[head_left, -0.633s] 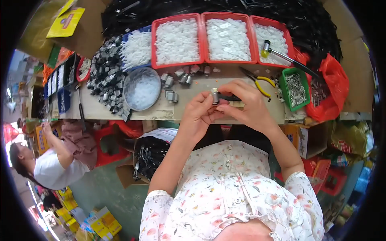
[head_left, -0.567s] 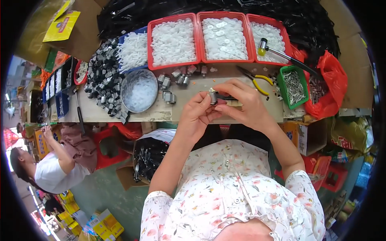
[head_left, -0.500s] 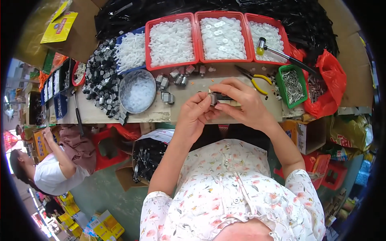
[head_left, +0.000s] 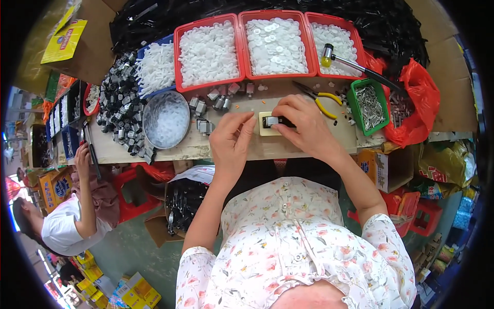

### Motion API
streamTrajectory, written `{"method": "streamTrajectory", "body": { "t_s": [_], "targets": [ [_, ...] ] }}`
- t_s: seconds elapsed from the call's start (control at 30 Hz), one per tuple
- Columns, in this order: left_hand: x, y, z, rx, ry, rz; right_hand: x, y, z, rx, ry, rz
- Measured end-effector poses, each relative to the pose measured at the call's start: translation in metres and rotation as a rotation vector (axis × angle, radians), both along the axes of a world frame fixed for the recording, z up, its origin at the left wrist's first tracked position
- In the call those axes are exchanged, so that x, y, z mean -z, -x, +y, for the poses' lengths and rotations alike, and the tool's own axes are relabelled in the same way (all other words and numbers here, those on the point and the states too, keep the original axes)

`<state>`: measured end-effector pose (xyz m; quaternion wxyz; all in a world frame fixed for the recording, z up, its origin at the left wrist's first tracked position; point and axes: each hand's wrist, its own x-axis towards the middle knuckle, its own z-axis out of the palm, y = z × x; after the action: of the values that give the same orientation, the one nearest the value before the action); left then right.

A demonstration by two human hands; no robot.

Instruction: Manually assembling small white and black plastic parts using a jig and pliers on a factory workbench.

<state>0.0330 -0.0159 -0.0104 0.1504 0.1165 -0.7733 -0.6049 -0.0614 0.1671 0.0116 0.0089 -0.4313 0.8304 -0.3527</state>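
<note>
A small silver part with a black end (head_left: 271, 121), which looks like a little motor, rests over a cream block (head_left: 267, 132) on the bench. My right hand (head_left: 306, 126) grips it from the right between thumb and fingers. To the left of the block is my left hand (head_left: 231, 139), its thumb and forefinger brought together in a pinch; anything between the tips is too small to make out. Several similar silver parts (head_left: 204, 126) lie beyond and left of that hand. Pliers with yellow handles (head_left: 328, 102) lie behind my right hand.
Red trays (head_left: 177, 56) of white plastic pieces line the back. A round metal bowl (head_left: 165, 121) and a heap of grey-black parts (head_left: 121, 98) are at left. A hammer (head_left: 360, 67), a green tray (head_left: 351, 98) and a red bag (head_left: 424, 98) occupy the right. A co-worker (head_left: 72, 226) sits far left.
The silver part has come down from between both hands onto the cream block, now uncovered. My left hand has let go and moved left. The co-worker's hand has shifted toward the bench.
</note>
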Motion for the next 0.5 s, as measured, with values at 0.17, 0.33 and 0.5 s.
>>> {"method": "streamTrajectory", "body": {
  "t_s": [0.17,0.33,0.5],
  "targets": [
    [0.003,-0.003,0.012,0.017,0.400,0.198,0.004,-0.003,-0.003,0.009,-0.026,-0.011],
    [0.017,-0.003,0.015,0.116,0.676,0.309,0.006,-0.002,-0.001,0.002,-0.068,0.024],
    [0.023,0.000,0.013,0.143,0.806,0.365,0.009,-0.002,-0.001,-0.006,-0.045,0.002]
  ]
}}
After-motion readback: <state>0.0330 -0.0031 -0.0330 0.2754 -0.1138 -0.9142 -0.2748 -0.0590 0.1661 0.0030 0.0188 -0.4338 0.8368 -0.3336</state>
